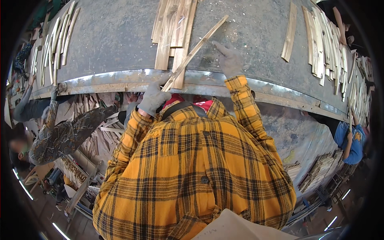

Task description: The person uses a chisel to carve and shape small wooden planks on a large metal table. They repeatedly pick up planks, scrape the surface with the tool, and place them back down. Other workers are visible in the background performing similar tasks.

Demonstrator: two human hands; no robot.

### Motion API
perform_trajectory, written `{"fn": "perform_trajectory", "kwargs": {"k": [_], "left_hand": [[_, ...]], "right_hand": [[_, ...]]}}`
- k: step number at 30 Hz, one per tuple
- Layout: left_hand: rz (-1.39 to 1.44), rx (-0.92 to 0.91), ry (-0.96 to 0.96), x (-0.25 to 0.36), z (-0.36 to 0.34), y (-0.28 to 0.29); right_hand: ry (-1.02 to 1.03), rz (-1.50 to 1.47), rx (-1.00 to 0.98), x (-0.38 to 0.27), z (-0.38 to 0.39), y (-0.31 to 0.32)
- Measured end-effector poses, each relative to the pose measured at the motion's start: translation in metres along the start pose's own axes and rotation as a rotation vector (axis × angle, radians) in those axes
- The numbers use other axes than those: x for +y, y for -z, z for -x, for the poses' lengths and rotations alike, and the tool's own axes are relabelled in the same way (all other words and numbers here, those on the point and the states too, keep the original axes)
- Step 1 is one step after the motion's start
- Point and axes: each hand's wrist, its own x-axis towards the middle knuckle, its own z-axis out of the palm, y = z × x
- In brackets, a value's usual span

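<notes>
My left hand (pixel 154 97), in a grey work glove, is closed round the near end of a long narrow wooden strip (pixel 195 51). The strip slants up and away to the right, over the table's edge and above the boards. My right hand (pixel 230 59), gloved too, is apart from the strip, to the right of its far half. At least its index finger is stretched out, and nothing shows in its grasp. Just left of the strip, several flat wooden boards (pixel 163 52) lie side by side on the dark table (pixel 116 44), their near ends uneven.
A metal-faced edge (pixel 120 77) runs along the table's near side. One separate board (pixel 289 34) and a row of strips (pixel 320 44) lie at the right; more strips (pixel 60 38) lie far left. Other people stand at both sides. Scrap wood (pixel 102 138) is piled below left.
</notes>
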Motion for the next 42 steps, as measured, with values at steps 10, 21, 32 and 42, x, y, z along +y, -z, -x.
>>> {"fn": "perform_trajectory", "kwargs": {"k": [10, 21, 32, 42], "left_hand": [[-0.023, -0.003, -0.018, 0.002, 0.001, 0.001], [0.005, 0.0, -0.023, -0.004, -0.002, 0.005], [0.014, -0.034, -0.054, -0.013, -0.008, 0.01], [-0.028, 0.002, -0.163, -0.014, -0.007, 0.009]], "right_hand": [[0.052, 0.094, -0.029, -0.002, 0.002, -0.009], [0.039, 0.09, -0.035, 0.0, 0.014, -0.003], [0.012, 0.023, -0.006, -0.001, 0.0, -0.007], [-0.016, 0.208, -0.04, -0.006, 0.01, 0.003]]}}
